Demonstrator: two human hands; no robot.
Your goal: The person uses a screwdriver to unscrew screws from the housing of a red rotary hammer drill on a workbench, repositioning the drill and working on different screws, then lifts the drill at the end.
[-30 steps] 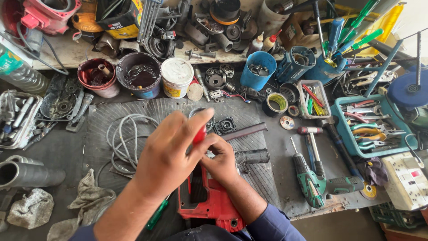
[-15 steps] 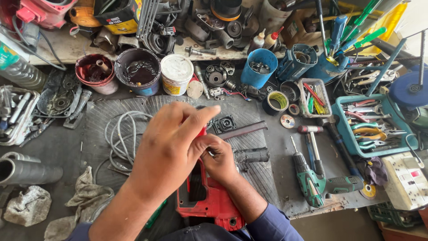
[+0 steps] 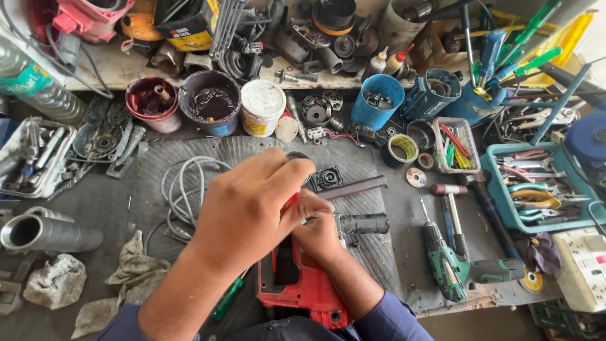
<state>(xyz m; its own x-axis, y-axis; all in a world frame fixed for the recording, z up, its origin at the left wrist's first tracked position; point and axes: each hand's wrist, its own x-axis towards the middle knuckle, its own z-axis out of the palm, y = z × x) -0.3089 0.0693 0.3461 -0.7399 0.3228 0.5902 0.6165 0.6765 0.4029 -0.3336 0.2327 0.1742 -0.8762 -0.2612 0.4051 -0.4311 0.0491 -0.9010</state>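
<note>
left hand (image 3: 252, 208) pinching a red-handled tool over the red power tool body (image 3: 303, 284), right hand (image 3: 319, 230) gripping the body just beneath, on the ribbed mat (image 3: 189, 151)

Cluttered grey workbench (image 3: 95, 208) w/ ribbed rubber mat (image 3: 372, 252) under hands, red power-tool housing (image 3: 303, 284) beneath them, coiled cable (image 3: 180, 189) left, green drill (image 3: 454, 268) right, paint tubs (image 3: 214, 110) beyond

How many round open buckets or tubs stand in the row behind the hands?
3: a red tub on the left, a dark bucket beside it, then a white tub. Clutter may hide others.
</note>
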